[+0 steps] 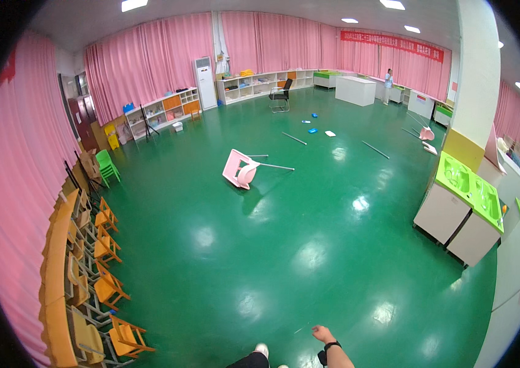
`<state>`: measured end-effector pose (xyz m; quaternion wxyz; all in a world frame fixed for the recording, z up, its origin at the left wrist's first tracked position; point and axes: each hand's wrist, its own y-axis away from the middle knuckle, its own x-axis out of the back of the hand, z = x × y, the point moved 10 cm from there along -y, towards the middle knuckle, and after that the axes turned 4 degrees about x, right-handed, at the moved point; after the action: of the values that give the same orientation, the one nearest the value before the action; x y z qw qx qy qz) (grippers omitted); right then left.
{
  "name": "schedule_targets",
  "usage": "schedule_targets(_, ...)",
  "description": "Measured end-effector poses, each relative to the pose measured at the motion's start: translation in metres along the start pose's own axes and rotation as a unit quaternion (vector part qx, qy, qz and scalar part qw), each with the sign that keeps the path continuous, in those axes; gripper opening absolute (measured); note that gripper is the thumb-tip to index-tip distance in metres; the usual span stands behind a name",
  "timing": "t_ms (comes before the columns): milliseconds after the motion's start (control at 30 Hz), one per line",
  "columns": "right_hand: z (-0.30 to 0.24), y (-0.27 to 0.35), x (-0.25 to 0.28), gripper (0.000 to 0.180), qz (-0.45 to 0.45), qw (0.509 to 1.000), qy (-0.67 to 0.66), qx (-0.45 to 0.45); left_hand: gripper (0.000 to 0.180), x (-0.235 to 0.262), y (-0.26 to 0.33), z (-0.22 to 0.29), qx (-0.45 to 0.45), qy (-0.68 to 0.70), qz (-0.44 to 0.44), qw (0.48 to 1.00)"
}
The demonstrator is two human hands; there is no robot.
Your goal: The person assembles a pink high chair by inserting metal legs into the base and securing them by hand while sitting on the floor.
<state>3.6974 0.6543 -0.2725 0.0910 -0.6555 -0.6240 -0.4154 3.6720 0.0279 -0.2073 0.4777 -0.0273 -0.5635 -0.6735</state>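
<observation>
Pink curtains (149,67) hang in pleats around the room, with a red banner (392,46) across those at the far right. Bright ceiling lights (134,5) throw white reflections onto the glossy green floor (211,270). Along the back stand low white shelves (263,80), split by a tall white air conditioner (205,86), with a black office chair (280,95) in front and a plain white counter (355,92) farther right. Down the left side, orange wooden chairs (108,286) line long wooden desks (56,270), beyond which sit green plastic chairs (107,164). At right, a white pillar (476,67) with a yellowish base rises behind green-topped cabinets (444,218).
</observation>
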Motion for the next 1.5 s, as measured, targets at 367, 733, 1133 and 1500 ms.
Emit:
schedule_targets(367, 0.174, -0.031, 0.075, 0.027, 0.042, 0.984, 0.007, -0.175, 0.041, -0.02, -0.195, 0.123, 0.106, -0.091, -0.07, 0.988)
schedule_targets(733, 0.132, -0.198, 0.177, 0.033, 0.015, 0.968, -0.081, -0.235, 0.046, 0.044, -0.361, 0.667, -0.292, -0.069, 0.016, 0.954)
schedule_targets(1133, 0.19, -0.56, 0.369, 0.042, -0.087, 0.966, 0.176, -0.166, 0.053, 0.078, -0.442, 0.618, -0.06, -0.13, 0.02, 0.989)
schedule_targets(1500, -0.017, -0.852, 0.554, 0.03, 0.157, 0.988, 0.006, 0.009, 0.042, 0.07, -0.517, 0.62, 0.203, -0.039, -0.101, 0.973)
